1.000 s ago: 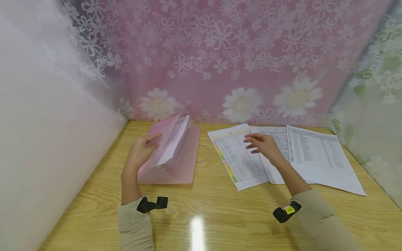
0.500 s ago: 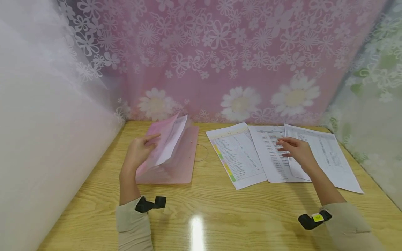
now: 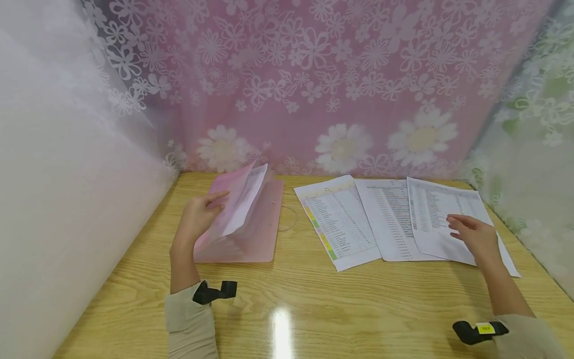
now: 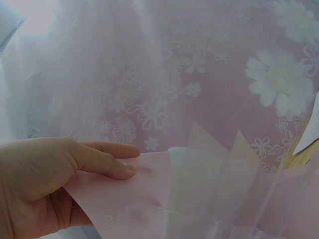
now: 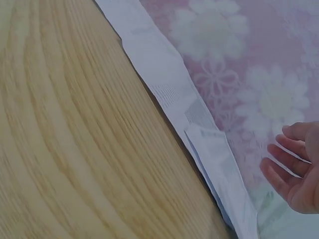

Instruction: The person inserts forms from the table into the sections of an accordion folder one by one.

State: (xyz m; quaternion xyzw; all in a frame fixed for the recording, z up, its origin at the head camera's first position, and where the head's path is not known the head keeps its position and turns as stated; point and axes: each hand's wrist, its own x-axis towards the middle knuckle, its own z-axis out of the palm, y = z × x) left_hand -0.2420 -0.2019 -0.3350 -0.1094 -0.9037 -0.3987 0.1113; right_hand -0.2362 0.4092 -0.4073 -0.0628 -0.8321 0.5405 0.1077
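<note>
At the left of the table, a pink folder (image 3: 262, 242) stands partly open, a white sheet (image 3: 245, 209) rising between its leaves. My left hand (image 3: 196, 219) pinches the folder's raised cover between thumb and fingers; the left wrist view shows the thumb on the pink plastic (image 4: 134, 199) and clear pocket leaves fanned beside it. My right hand (image 3: 477, 239) hovers over the rightmost printed sheet (image 3: 437, 219), its fingers loosely bent and holding nothing. In the right wrist view the right hand (image 5: 299, 167) appears above and beside the papers (image 5: 169, 94).
A printed sheet with coloured marks along its edge (image 3: 336, 224) lies right of the folder, and another printed sheet (image 3: 389, 214) overlaps beside it. A thin loop (image 3: 293, 212) lies by the folder. Flowered cloth (image 3: 287, 89) hangs behind the wooden table (image 3: 323, 304).
My right hand has moved rightward, from over the colour-marked sheet, past the middle one, to the rightmost sheet. My left hand keeps its hold on the cover.
</note>
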